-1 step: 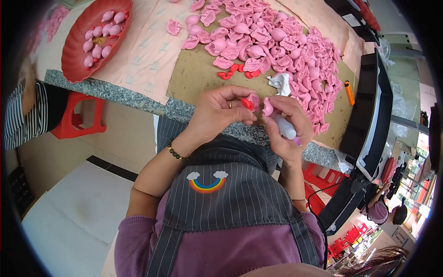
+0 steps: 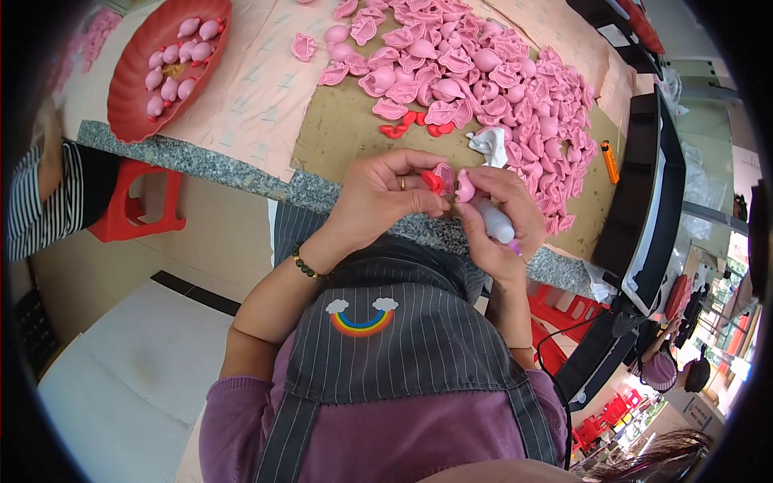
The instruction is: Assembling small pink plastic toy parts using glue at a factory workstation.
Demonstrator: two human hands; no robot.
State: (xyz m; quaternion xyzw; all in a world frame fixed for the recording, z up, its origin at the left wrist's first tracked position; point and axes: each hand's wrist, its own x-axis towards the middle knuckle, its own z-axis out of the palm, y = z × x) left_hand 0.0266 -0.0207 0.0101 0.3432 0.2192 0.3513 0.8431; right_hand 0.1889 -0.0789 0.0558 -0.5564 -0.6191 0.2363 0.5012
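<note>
My left hand is closed on a pink half shell with a small red piece at its near side. Facing it, my right hand pinches another small curved pink shell between thumb and fingertips. A whitish translucent squeeze bottle also lies in the right hand, held against the palm, with a purple part by its lower end. The two pink shells are very close together; whether they touch, I cannot tell.
Beyond my hands spreads a large heap of pink shells. Several red pieces, a crumpled white tissue and an orange cutter lie around it. A red scalloped tray holds pink pieces at left. Another person's striped sleeve shows there.
The pink shell in my right hand has shifted very slightly left, closer to the piece in my left hand. The bottle has tilted a little with it.
</note>
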